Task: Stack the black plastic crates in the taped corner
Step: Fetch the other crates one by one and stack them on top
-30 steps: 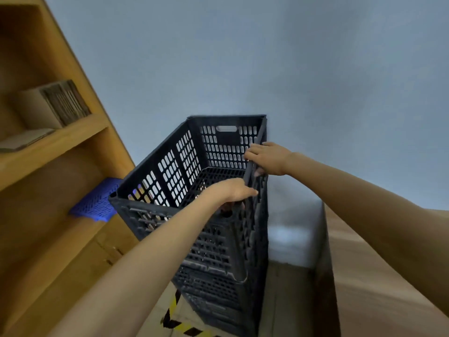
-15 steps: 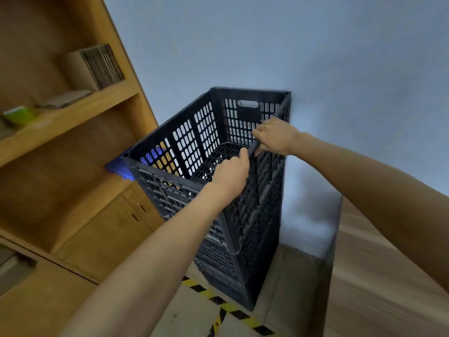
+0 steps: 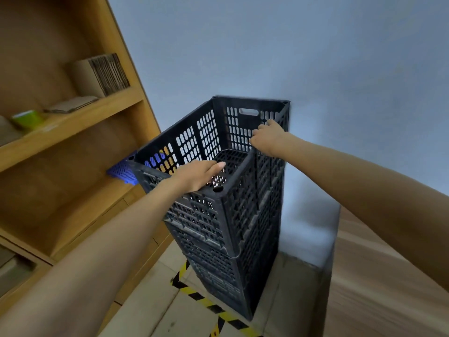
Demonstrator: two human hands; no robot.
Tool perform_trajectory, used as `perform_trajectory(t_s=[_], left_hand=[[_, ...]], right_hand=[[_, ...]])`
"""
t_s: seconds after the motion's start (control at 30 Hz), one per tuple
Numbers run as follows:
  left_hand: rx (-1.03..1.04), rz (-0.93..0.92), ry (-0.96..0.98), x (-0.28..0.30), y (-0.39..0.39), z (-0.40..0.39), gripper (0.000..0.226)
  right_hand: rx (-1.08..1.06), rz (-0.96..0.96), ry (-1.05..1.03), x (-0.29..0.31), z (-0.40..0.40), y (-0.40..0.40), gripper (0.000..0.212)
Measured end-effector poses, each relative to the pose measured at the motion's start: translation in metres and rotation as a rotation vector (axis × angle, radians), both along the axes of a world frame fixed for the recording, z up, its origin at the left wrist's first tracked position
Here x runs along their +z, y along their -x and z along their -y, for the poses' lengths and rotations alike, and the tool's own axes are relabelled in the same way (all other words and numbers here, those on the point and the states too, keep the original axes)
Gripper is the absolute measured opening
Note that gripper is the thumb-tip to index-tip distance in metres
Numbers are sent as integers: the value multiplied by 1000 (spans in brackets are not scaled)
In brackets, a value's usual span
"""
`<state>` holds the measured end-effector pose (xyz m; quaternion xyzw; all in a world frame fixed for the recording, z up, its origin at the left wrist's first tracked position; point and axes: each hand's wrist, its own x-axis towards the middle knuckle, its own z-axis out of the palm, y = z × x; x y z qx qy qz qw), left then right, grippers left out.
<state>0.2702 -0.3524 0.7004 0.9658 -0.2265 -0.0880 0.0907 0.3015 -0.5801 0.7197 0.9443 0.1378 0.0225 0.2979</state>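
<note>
**Tall stack, tip risk**

Left hand [image 3: 201, 175] is lying flat, fingers straight, on the near rim of the top black perforated plastic crate [image 3: 243, 166]. Right hand [image 3: 266, 138] is curling over the far-right rim. Beneath both, the black crate stack [image 3: 233, 251] is standing inside the yellow-black floor tape [image 3: 206, 301]. Uneven pushing is likely risking a topple.

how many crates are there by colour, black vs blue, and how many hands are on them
black crates: 3, stacked in the taped corner; top crate, middle crate, bottom crate
blue crates: 1, the blue crate on the shelf behind the stack
hands on the top crate: 2, left hand and right hand
total crates: 4
</note>
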Motion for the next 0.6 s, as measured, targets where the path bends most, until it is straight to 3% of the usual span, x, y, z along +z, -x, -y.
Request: perform_trajectory(t_s=[0.03, 0.1, 0.17, 0.23, 0.3, 0.37, 0.47, 0.6], left_hand=[[18, 81, 5, -3, -6, -16, 56], [73, 288, 5, -11, -23, -49, 38], [178, 449, 21, -17, -41, -80, 27], [308, 419, 64, -18, -59, -106, 46], [429, 297, 83, -14, -78, -126, 65], [451, 226, 18, -12, -97, -139, 69], [377, 158, -55, -7, -110, -147, 64], [313, 169, -137, 3, -112, -146, 58]], right_hand=[[-1, -8, -58, 4, -13, 6, 28], [17, -87, -371, 9, -45, 18, 23], [17, -314, -684, 10, -88, 33, 42], [60, -487, -807, 9, -135, 49, 67], [53, -467, -767, -3, -174, 61, 57], [1, -237, -632, -18, -195, 73, 37], [19, -22, -523, -34, -199, 83, 52], [15, 29, -467, -33, -199, 83, 60]])
